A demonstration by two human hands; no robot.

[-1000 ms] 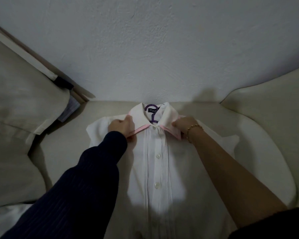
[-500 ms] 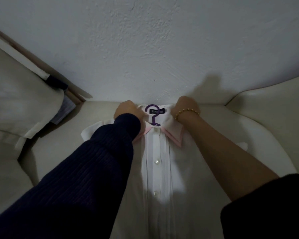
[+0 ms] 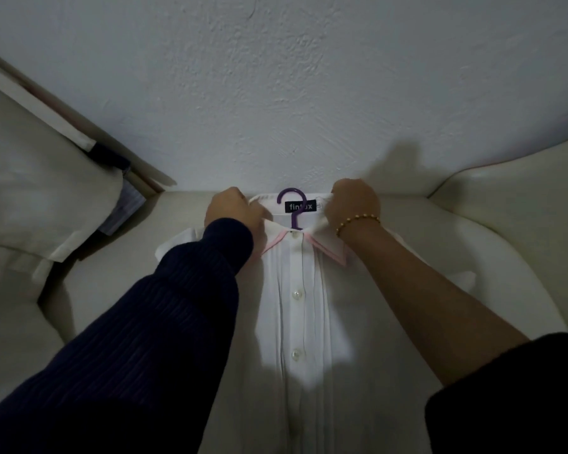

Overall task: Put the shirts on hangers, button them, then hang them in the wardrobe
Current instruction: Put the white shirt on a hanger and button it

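A white shirt (image 3: 309, 322) with a pink-edged collar lies flat on a cream seat, front up, its placket buttoned. A purple hanger (image 3: 292, 204) sits inside it, with only the hook showing above the black neck label. My left hand (image 3: 233, 213) grips the left side of the collar at the neck. My right hand (image 3: 354, 204), with a gold bead bracelet at the wrist, grips the right side of the collar. Both hands have their fingers curled into the cloth.
The cream sofa seat (image 3: 112, 290) has a cushion (image 3: 40, 198) at the left and a padded arm (image 3: 522, 217) at the right. A striped cloth (image 3: 122, 208) pokes out behind the left cushion. A white textured wall (image 3: 276, 93) rises right behind the seat.
Both hands moved up from the collar points to the back of the collar beside the hanger hook. The view has come closer to the shirt.
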